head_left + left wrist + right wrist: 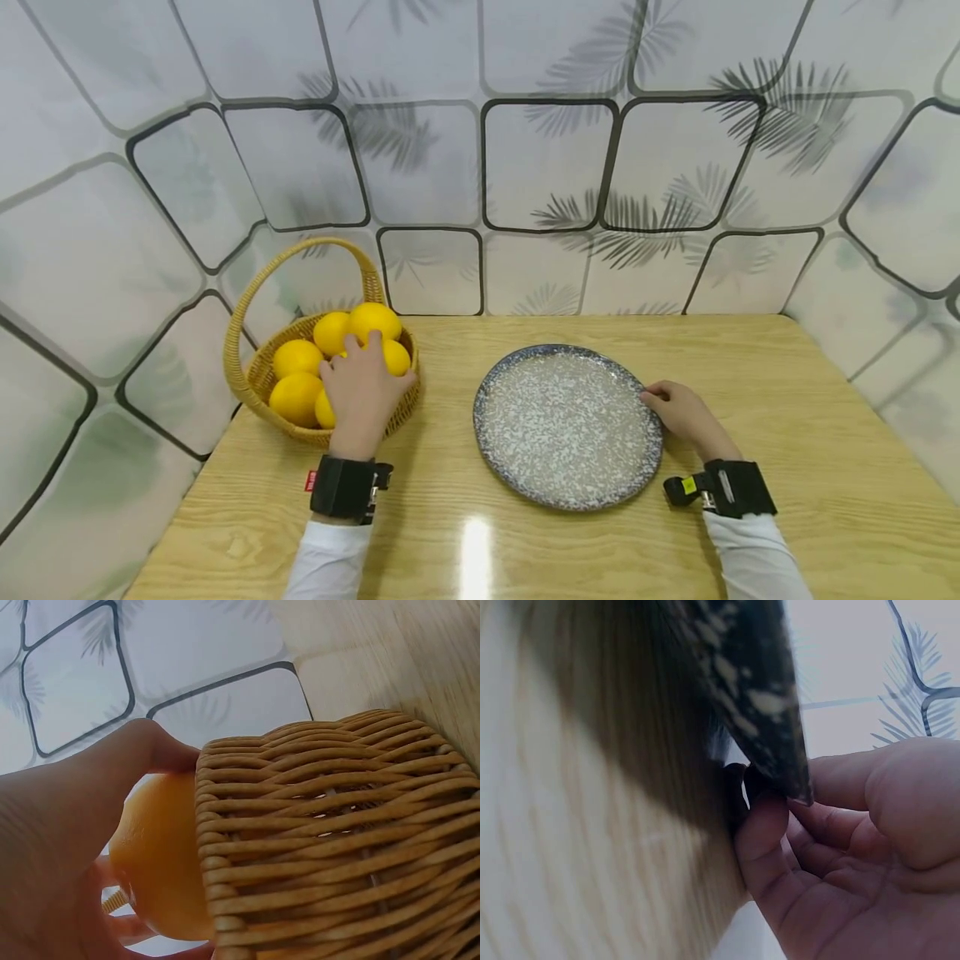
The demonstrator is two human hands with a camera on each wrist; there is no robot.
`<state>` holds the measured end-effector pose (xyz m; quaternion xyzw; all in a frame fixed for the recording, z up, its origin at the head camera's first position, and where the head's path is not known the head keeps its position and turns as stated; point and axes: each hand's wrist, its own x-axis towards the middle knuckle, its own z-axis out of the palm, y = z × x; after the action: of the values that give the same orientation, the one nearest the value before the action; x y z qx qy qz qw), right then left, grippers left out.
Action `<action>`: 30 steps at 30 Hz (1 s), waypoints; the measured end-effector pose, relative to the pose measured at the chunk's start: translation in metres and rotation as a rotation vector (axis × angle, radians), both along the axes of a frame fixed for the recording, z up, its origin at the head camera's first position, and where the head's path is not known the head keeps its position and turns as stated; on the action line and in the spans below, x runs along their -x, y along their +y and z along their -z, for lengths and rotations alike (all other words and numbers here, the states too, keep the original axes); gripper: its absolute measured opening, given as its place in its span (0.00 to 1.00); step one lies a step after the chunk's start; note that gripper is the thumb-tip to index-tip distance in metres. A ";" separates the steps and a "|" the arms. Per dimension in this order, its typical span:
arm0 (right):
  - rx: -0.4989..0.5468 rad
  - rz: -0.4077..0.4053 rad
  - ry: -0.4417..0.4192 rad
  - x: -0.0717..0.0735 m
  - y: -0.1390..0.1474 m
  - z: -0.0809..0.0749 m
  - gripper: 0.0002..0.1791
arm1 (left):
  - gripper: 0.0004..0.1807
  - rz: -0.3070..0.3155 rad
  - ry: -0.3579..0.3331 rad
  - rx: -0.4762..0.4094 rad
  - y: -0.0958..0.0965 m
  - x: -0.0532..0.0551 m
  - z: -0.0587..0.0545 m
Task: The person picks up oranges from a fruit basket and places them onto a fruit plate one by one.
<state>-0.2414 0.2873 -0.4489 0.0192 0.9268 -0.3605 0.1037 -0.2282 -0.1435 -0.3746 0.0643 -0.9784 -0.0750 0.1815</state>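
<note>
Two bare hands were at work. The left hand (363, 387) had its fingers and thumb bent round a yellow fruit (161, 855), with the thumb against the woven rim. The right hand (681, 412) pinched a speckled plate (567, 429) at its rim, thumb above and fingertips tucked underneath.

The fruit sat at the top of the basket (337, 825), partly above its rim. Its skin looked smooth and slightly glossy, so it would probably have been light and firm, but apt to roll or slip from a fingertip hold; the best grip seemed to be round its widest part, thumb opposite fingers. The plate looked stiff and broad, perhaps brittle, though its material could not be told. One pinched point would likely have let it tip if raised, so opposite sides of the rim seemed the sounder hold.

The other fruits (296, 400) lay heaped beside the left hand, under the basket's tall handle (258, 296). The basket stood near the back left corner of the counter (442, 475); the plate lay between the left and right edges, just short of the back edge. Beyond that edge rose a patterned backdrop (551, 167) with dark outlines and leaf prints.
</note>
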 end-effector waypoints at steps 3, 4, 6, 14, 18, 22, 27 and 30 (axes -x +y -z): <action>0.005 0.002 -0.006 0.000 0.000 0.001 0.28 | 0.43 0.008 0.017 0.007 0.000 -0.001 0.000; 0.006 0.003 -0.007 0.000 0.000 0.001 0.28 | 0.44 0.012 0.022 0.008 0.000 -0.002 0.000; 0.010 0.008 -0.012 0.000 -0.001 0.001 0.28 | 0.44 0.018 0.029 0.013 0.000 -0.003 0.000; 0.019 0.003 0.008 0.001 -0.001 0.000 0.26 | 0.45 0.025 0.017 0.049 0.003 -0.010 -0.005; 0.024 0.003 0.012 0.002 -0.002 -0.001 0.26 | 0.51 0.026 -0.003 0.054 0.003 -0.012 -0.007; 0.023 0.001 0.005 0.002 -0.002 -0.001 0.26 | 0.52 0.033 -0.011 0.070 0.004 -0.011 -0.007; 0.019 0.004 -0.004 0.002 -0.002 -0.001 0.26 | 0.47 0.099 0.054 0.057 0.013 -0.005 -0.007; 0.020 0.003 -0.007 0.002 -0.002 -0.001 0.26 | 0.45 0.177 0.106 0.066 0.025 0.001 -0.003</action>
<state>-0.2430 0.2856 -0.4482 0.0209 0.9227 -0.3700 0.1063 -0.2297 -0.1180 -0.3717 -0.0325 -0.9713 -0.0616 0.2276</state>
